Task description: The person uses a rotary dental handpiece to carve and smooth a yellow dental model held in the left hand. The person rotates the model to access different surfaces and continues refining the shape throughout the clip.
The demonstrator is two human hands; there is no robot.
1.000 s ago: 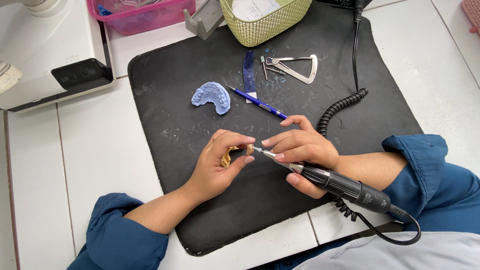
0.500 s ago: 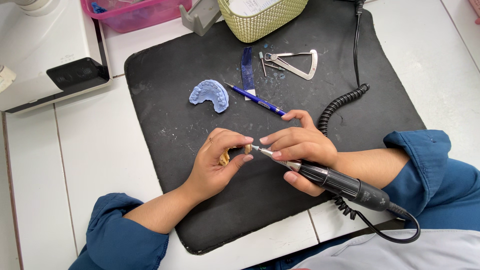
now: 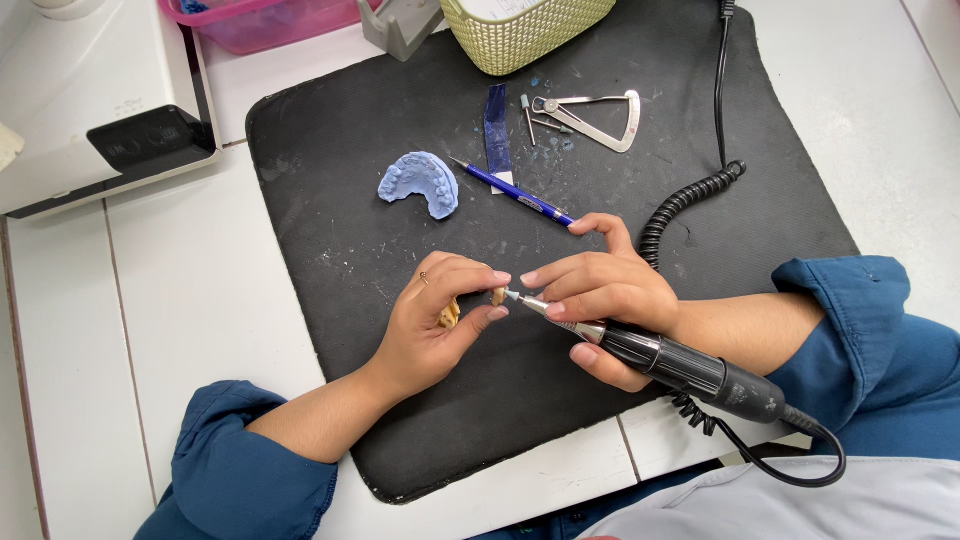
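Observation:
My left hand (image 3: 432,322) pinches a small tan dental piece (image 3: 497,296) between thumb and fingers over the black mat (image 3: 330,220). My right hand (image 3: 600,293) grips a black rotary handpiece (image 3: 690,366) like a pen. Its metal tip touches the tan piece. A coiled black cord (image 3: 690,202) runs from the handpiece up across the mat. A blue dental arch cast (image 3: 421,183) lies on the mat above my left hand.
A blue pen (image 3: 515,193), a blue strip (image 3: 495,130), a small bur and a metal caliper (image 3: 600,110) lie at the mat's top. A woven basket (image 3: 525,30), a pink tray (image 3: 270,22) and a white machine (image 3: 90,110) stand behind.
Both hands stay together with the tip on the tan piece. The view has shifted slightly; nothing on the mat has moved.

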